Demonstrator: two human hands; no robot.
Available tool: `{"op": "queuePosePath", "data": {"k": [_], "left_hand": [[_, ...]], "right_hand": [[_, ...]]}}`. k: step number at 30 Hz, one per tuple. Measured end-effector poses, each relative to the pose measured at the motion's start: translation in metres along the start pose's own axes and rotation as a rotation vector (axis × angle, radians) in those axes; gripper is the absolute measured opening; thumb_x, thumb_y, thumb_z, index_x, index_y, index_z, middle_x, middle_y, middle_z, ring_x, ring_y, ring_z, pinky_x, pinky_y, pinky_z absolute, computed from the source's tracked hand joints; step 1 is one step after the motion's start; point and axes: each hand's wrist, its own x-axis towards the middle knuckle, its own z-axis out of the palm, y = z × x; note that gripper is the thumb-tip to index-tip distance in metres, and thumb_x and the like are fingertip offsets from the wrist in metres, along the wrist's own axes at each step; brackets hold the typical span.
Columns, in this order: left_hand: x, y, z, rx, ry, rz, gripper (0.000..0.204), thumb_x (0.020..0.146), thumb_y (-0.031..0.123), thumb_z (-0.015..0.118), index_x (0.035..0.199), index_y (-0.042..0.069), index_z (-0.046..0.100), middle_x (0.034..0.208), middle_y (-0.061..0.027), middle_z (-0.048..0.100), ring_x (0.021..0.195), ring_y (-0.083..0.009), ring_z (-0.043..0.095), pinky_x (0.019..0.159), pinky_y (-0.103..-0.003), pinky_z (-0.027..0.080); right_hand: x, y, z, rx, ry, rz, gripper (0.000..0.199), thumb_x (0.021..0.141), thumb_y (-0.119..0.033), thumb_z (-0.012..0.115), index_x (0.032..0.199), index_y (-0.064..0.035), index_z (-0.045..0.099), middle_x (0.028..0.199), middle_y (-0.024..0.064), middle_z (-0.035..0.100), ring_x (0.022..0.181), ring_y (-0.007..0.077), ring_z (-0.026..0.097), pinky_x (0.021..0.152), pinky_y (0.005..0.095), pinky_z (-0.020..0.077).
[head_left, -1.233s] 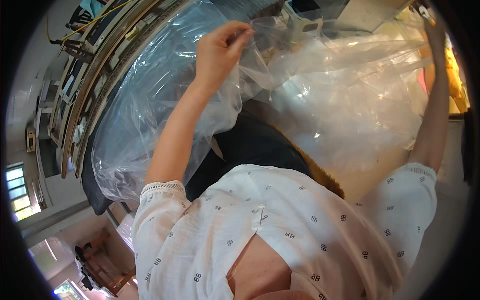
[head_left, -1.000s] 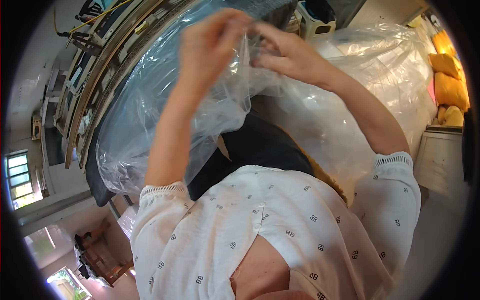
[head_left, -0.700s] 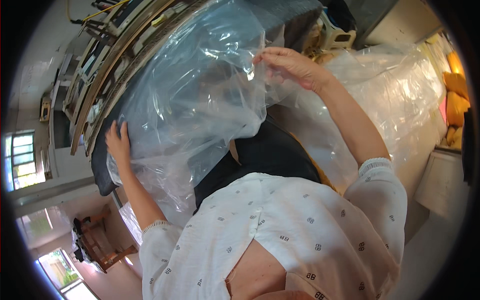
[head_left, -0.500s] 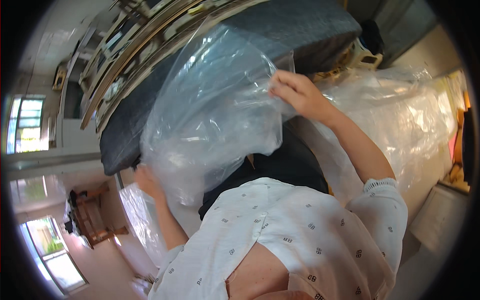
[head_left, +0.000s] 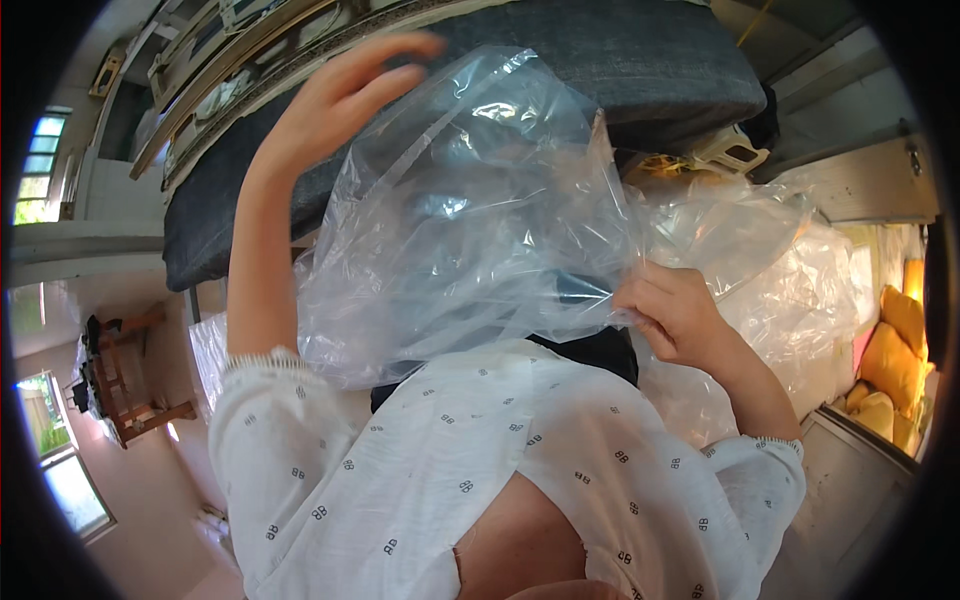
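A large sheet of clear plastic film (head_left: 480,210), perhaps a bag, spreads in front of my body and over part of a dark grey padded surface. At its right edge my right hand (head_left: 675,312) is closed, pinching the film. My left hand (head_left: 350,100) is raised beyond the film's upper left edge, over the grey surface. Its fingers are stretched out, slightly smeared by motion, and hold nothing.
The dark grey padded surface (head_left: 660,60) runs across the far side, with a wooden and metal frame (head_left: 230,60) behind it. More crumpled clear plastic (head_left: 790,290) lies at my right. Yellow bundles (head_left: 890,350) are at the far right, and a wooden rack (head_left: 125,380) stands left.
My left hand has swung up and away from beside the film's lower left. My right hand has come down and right, drawing the film's edge with it.
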Motion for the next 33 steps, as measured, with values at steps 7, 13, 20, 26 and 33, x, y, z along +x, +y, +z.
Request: {"op": "queuePosePath", "data": {"k": [7, 13, 20, 26, 33], "left_hand": [[0.125, 0.002, 0.039, 0.153, -0.705, 0.004, 0.028, 0.083, 0.030, 0.059, 0.100, 0.007, 0.061, 0.111, -0.0048, 0.056, 0.097, -0.0135, 0.054, 0.084, -0.027, 0.042], [0.130, 0.042, 0.025, -0.217, -0.585, 0.005, 0.014, 0.083, 0.018, 0.061, 0.086, 0.004, 0.061, 0.072, 0.0020, 0.055, 0.069, -0.0101, 0.052, 0.067, -0.022, 0.042], [0.120, 0.066, 0.017, -0.065, -0.034, 0.438, 0.018, 0.085, 0.019, 0.053, 0.090, 0.004, 0.061, 0.093, -0.0078, 0.058, 0.086, -0.0172, 0.057, 0.083, -0.028, 0.044], [0.084, 0.077, 0.062, -1.716, 0.123, 0.521, 0.012, 0.089, 0.011, 0.049, 0.100, 0.008, 0.052, 0.082, -0.0002, 0.048, 0.056, -0.0068, 0.045, 0.048, -0.019, 0.039], [0.087, 0.089, 0.134, -0.814, 0.335, 0.014, 0.012, 0.085, 0.007, 0.055, 0.097, 0.002, 0.057, 0.085, 0.0019, 0.055, 0.074, -0.0033, 0.048, 0.069, -0.017, 0.039]], "right_hand": [[-0.017, 0.000, 0.001, 0.024, 0.035, 0.088, 0.018, 0.065, 0.001, 0.057, 0.081, -0.0075, 0.055, 0.075, 0.0051, 0.052, 0.064, 0.0238, 0.054, 0.052, 0.0296, 0.0423], [-0.039, 0.026, -0.007, 0.094, 0.116, 0.247, 0.012, 0.071, 0.000, 0.054, 0.081, -0.0065, 0.056, 0.073, 0.0071, 0.051, 0.064, 0.0254, 0.053, 0.056, 0.0292, 0.0426], [-0.022, 0.084, -0.067, 0.198, 0.358, 0.350, 0.005, 0.075, -0.008, 0.059, 0.077, -0.0053, 0.056, 0.091, 0.0030, 0.053, 0.081, 0.0106, 0.050, 0.066, 0.0217, 0.0387], [0.020, 0.101, -0.102, 0.133, 0.635, 0.408, 0.025, 0.078, -0.021, 0.061, 0.066, -0.0055, 0.046, 0.060, -0.0040, 0.037, 0.057, 0.0044, 0.033, 0.051, 0.0217, 0.0286], [0.050, 0.076, -0.101, 0.174, 0.542, 0.385, 0.031, 0.078, -0.020, 0.061, 0.061, -0.0034, 0.042, 0.055, -0.0036, 0.033, 0.055, 0.0040, 0.032, 0.049, 0.0214, 0.0279]]}}
